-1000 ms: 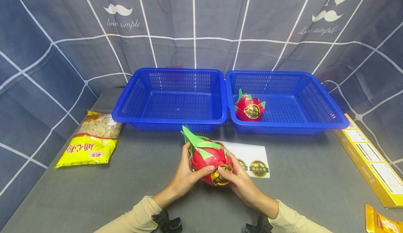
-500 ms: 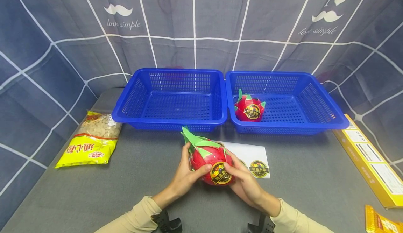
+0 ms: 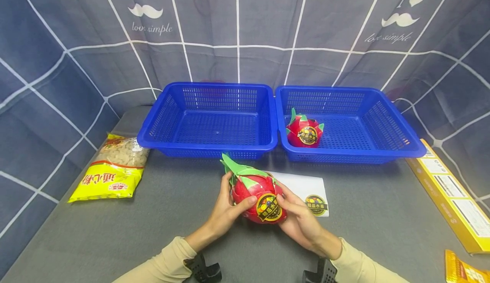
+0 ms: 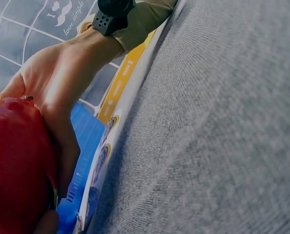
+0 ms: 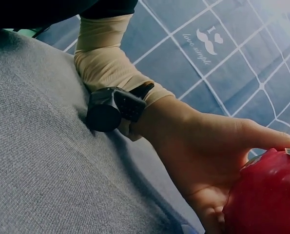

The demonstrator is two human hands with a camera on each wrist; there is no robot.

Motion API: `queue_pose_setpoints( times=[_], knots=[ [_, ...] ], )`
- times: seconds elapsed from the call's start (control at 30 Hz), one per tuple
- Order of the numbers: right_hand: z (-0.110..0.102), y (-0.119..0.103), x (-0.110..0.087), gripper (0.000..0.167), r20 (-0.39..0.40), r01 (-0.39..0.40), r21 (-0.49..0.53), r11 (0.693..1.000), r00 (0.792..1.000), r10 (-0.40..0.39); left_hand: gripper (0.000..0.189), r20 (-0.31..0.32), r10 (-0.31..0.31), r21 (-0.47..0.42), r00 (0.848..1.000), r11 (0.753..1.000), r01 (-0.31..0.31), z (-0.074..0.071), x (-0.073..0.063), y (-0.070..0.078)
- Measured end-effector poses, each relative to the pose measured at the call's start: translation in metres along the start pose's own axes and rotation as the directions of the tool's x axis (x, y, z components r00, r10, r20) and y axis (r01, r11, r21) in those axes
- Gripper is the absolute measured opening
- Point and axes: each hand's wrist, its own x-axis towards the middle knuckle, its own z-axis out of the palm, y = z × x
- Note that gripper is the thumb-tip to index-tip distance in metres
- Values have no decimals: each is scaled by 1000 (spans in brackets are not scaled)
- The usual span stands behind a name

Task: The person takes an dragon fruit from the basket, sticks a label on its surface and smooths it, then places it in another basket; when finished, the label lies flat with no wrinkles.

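Observation:
Both hands hold a red dragon fruit (image 3: 256, 189) with green leaf tips, low over the grey table in the head view. My left hand (image 3: 220, 215) grips its left side, thumb on the front skin. On the right side, my right hand (image 3: 300, 223) wraps it, its thumb at the edge of a round black-and-gold sticker (image 3: 269, 207) on the fruit. The fingers behind the fruit are mostly hidden. In each wrist view, part of the red fruit fills a lower corner. Just behind lies a white sticker sheet (image 3: 306, 185), partly covered by fruit and right hand.
Two blue baskets stand side by side at the back, a left basket (image 3: 208, 147) and a right basket (image 3: 356, 151) holding another stickered dragon fruit (image 3: 303, 131). A macaroni bag (image 3: 111, 168) lies left. A yellow box (image 3: 451, 198) and an orange packet (image 3: 465, 270) lie right.
My right thumb has slid off the sticker to its right edge, and the sticker now shows whole. The right hand has shifted slightly right; the left hand keeps its grip.

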Motion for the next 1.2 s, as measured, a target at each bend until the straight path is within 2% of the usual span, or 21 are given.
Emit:
queue_pose_setpoints(
  times=[0.17, 0.33, 0.67, 0.83, 1.0, 1.2],
  knots=[
    [0, 1, 0, 58, -2, 21, -15, 1000, 1000, -21, 80, -5, -1, 3, 1000, 1000, 1, 0, 1, 1],
    [0, 3, -1, 68, -18, 25, -80, 997, 999, -26, 78, 0, -7, 8, 1000, 1000, 7, 0, 1, 1],
    [-2, 6, -1, 72, 35, 66, -97, 993, 997, -62, 76, 31, -5, 2, 1000, 1000, 5, -1, 1, 2],
    [-1, 4, -2, 76, 13, 52, -179, 983, 999, -51, 75, 60, 17, -7, 998, 1000, -17, -2, 0, 2],
    [-2, -2, -3, 78, 12, 62, -334, 940, 998, -62, 78, 79, 20, -23, 997, 1000, -18, -2, 0, 2],
    [-6, -15, -5, 80, -13, -7, -525, 851, 1000, 0, 80, 155, 24, -14, 988, 1000, -22, -2, -2, 1]
  ],
)
